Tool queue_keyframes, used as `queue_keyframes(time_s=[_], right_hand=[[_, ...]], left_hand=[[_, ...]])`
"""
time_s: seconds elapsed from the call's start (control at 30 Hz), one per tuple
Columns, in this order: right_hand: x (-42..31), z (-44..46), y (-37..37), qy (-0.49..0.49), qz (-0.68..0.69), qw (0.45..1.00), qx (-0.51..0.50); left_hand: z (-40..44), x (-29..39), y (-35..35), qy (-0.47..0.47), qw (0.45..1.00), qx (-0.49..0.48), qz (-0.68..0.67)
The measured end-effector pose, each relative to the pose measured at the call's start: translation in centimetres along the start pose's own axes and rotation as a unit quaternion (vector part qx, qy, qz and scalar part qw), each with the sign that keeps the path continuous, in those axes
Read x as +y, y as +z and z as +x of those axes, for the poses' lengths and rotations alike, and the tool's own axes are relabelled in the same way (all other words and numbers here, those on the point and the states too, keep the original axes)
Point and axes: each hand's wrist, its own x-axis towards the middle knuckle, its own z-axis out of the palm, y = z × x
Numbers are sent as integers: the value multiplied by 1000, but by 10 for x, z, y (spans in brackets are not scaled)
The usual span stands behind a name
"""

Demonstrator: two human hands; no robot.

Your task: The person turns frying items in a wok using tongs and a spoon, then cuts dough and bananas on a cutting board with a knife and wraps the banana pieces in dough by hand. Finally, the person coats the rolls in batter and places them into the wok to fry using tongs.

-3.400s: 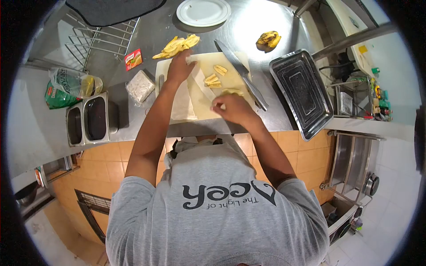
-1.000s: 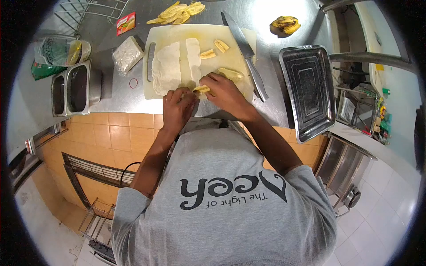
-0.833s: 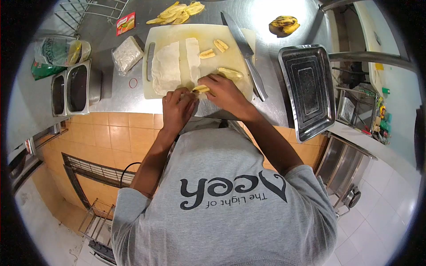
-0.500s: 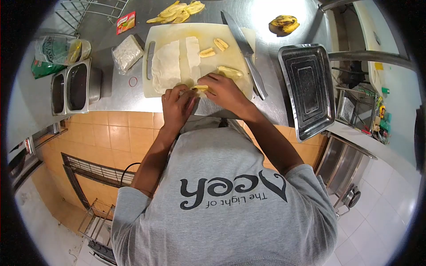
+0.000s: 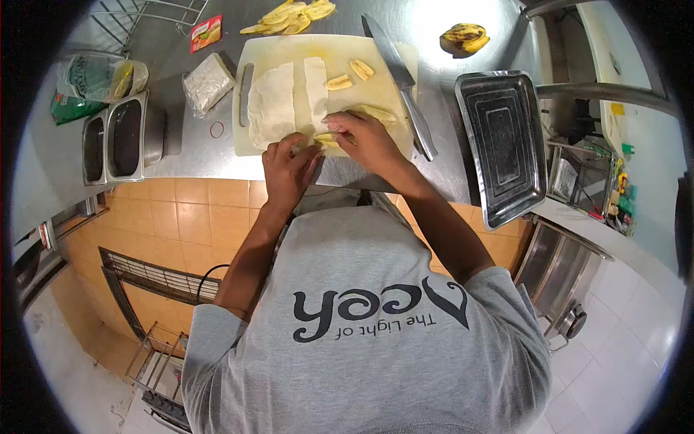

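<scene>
My left hand (image 5: 287,168) is at the near edge of the cutting board (image 5: 249,50), its fingers pinched at the left end of a banana piece (image 5: 327,138). My right hand (image 5: 366,141) has its fingers closed at that piece's right end, by the lower end of a narrow dough strip (image 5: 316,87). Left of the strip lies a wider dough sheet (image 5: 272,105). Two cut banana pieces (image 5: 338,82) rest right of the strip, and a longer one (image 5: 377,112) lies just beyond my right hand. A knife (image 5: 402,81) lies along the board's right side.
On the steel table are banana peels (image 5: 289,18), a red packet (image 5: 206,34), a wrapped dough block (image 5: 208,84), and a rubber band (image 5: 217,129). Metal containers (image 5: 126,137) stand left. A dark tray (image 5: 502,145) and unpeeled bananas (image 5: 465,37) lie right.
Both hands have come from apart on the board to its near edge, around a banana piece. The dough strip now lies flat beside the sheet. Lately my right fingers have shifted slightly upward.
</scene>
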Motion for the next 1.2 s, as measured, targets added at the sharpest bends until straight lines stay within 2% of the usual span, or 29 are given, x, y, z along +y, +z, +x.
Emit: queue_keyframes(time_s=[0.47,0.57,0.77,1.03,1.2], right_hand=[[2,-1,6,13,-3,999,33],[1,1,2,-29,-48,998,-1],[-18,2,-1,-138,-144,980,19],[-23,11,-1,-157,-268,948,-69],[-26,14,-1,-181,-282,937,-97]], left_hand=[[-14,-9,8,43,999,13,1],[-14,-9,8,40,999,9,2],[-13,-6,4,37,999,11,8],[-18,-8,9,49,998,40,26],[-20,-6,8,24,999,4,31]])
